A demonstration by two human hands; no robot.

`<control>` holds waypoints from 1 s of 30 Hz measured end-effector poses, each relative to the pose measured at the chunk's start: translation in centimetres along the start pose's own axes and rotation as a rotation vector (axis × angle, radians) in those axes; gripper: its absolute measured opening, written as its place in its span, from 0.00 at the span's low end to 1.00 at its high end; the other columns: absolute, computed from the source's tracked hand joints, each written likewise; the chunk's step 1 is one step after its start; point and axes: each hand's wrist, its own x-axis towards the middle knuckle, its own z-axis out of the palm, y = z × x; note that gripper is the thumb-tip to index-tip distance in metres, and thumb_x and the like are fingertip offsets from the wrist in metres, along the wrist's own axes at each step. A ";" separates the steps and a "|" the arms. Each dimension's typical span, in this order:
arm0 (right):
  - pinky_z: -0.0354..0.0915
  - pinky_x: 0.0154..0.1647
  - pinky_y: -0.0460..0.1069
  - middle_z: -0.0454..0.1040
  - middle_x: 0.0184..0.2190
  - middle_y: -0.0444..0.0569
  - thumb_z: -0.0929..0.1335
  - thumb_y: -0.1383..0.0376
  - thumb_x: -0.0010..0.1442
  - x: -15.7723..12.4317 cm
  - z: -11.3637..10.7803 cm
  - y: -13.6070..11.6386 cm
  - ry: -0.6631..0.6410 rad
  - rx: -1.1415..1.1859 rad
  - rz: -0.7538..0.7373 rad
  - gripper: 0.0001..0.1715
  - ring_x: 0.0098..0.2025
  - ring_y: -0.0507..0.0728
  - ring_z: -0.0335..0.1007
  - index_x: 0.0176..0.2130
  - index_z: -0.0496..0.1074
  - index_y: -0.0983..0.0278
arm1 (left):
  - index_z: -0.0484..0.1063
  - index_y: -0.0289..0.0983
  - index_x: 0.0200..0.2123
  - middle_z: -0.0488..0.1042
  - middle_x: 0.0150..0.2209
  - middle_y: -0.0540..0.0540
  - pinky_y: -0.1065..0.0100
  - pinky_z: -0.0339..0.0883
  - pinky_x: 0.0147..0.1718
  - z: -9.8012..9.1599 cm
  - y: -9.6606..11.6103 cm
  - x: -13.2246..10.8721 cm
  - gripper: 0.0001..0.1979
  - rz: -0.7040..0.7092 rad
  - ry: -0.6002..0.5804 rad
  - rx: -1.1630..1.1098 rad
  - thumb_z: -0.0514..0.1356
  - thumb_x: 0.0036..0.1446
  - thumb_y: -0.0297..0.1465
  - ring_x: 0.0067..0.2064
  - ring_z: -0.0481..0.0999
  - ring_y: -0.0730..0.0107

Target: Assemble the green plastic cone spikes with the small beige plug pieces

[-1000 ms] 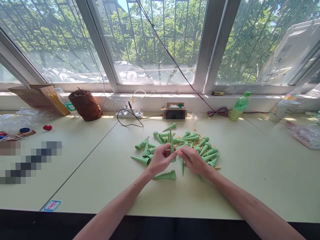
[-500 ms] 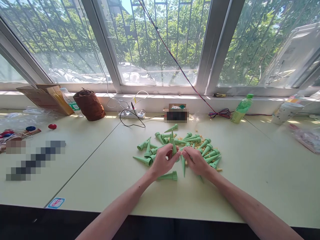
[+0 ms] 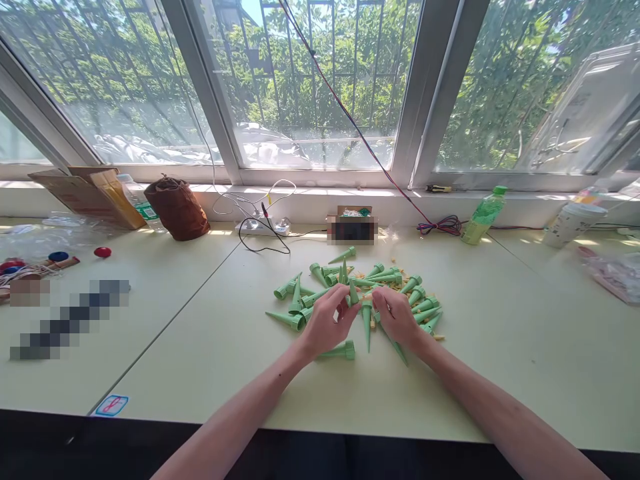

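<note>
My left hand [image 3: 327, 319] is closed around a green plastic spike [image 3: 353, 292], which points upward between thumb and fingers. Just to its right, my right hand [image 3: 397, 312] is closed in a pinch; whatever sits in its fingertips is too small to make out. A small tan piece [image 3: 367, 297] shows in the gap between the hands. Below that gap lies another green spike [image 3: 367, 328], tip toward me. Around both hands spreads a pile of similar hollow, ribbed-collar spikes [image 3: 291, 321], with small tan pieces [image 3: 439, 337] scattered among them. One spike [image 3: 343, 350] lies near my left wrist.
Along the window stand a brown bag [image 3: 179, 208], a power strip [image 3: 263, 227], a small box [image 3: 351, 227], a green-capped bottle [image 3: 484, 217] and a paper cup [image 3: 574, 225]. Beads and string [image 3: 37, 267] lie at the left, a plastic bag [image 3: 615, 273] at the right.
My right hand has moved slightly right, away from my left hand, widening the gap. The spike in my left hand now leans a little more to the right.
</note>
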 end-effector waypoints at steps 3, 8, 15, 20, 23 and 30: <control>0.52 0.28 0.48 0.56 0.19 0.41 0.54 0.59 0.73 0.0 -0.1 0.2 0.052 -0.017 0.020 0.25 0.23 0.52 0.52 0.24 0.52 0.61 | 0.69 0.38 0.42 0.71 0.35 0.48 0.74 0.68 0.25 0.1 0.1 0.1 0.04 0.037 0.107 0.011 0.59 0.62 0.28 0.27 0.67 0.77; 0.55 0.29 0.48 0.61 0.21 0.42 0.58 0.60 0.71 0.0 0.0 0.0 0.008 -0.053 -0.009 0.22 0.24 0.52 0.55 0.25 0.58 0.61 | 0.70 0.39 0.41 0.75 0.40 0.46 0.75 0.70 0.25 -0.1 0.3 0.5 0.05 0.012 0.371 0.065 0.61 0.61 0.28 0.29 0.70 0.77; 0.58 0.31 0.47 0.64 0.21 0.42 0.61 0.63 0.70 -0.3 0.4 -0.5 -0.110 -0.047 -0.041 0.17 0.25 0.53 0.57 0.28 0.63 0.61 | 0.69 0.39 0.40 0.75 0.34 0.49 0.76 0.71 0.26 -0.6 0.2 1.0 0.07 -0.103 0.579 0.090 0.63 0.60 0.32 0.33 0.74 0.74; 0.58 0.31 0.47 0.63 0.21 0.42 0.61 0.63 0.69 -0.3 0.5 -0.4 -0.138 -0.040 -0.031 0.17 0.26 0.53 0.57 0.27 0.62 0.61 | 0.69 0.39 0.37 0.76 0.36 0.47 0.75 0.71 0.27 -0.5 0.4 0.9 0.05 -0.121 0.547 0.094 0.62 0.61 0.32 0.35 0.76 0.73; 0.55 0.29 0.46 0.58 0.19 0.41 0.62 0.63 0.69 -0.3 0.6 -0.4 -0.148 -0.041 -0.043 0.21 0.25 0.52 0.54 0.24 0.56 0.61 | 0.69 0.38 0.38 0.76 0.35 0.47 0.75 0.71 0.28 -0.3 0.3 0.7 0.04 -0.083 0.513 0.109 0.62 0.61 0.31 0.35 0.76 0.73; 0.52 0.28 0.47 0.50 0.18 0.39 0.59 0.60 0.70 0.0 0.6 -0.8 -0.188 -0.041 -0.076 0.26 0.24 0.51 0.48 0.22 0.50 0.61 | 0.68 0.38 0.36 0.73 0.30 0.50 0.75 0.71 0.26 -0.8 -0.4 1.1 0.05 -0.045 0.503 0.166 0.62 0.60 0.32 0.30 0.73 0.75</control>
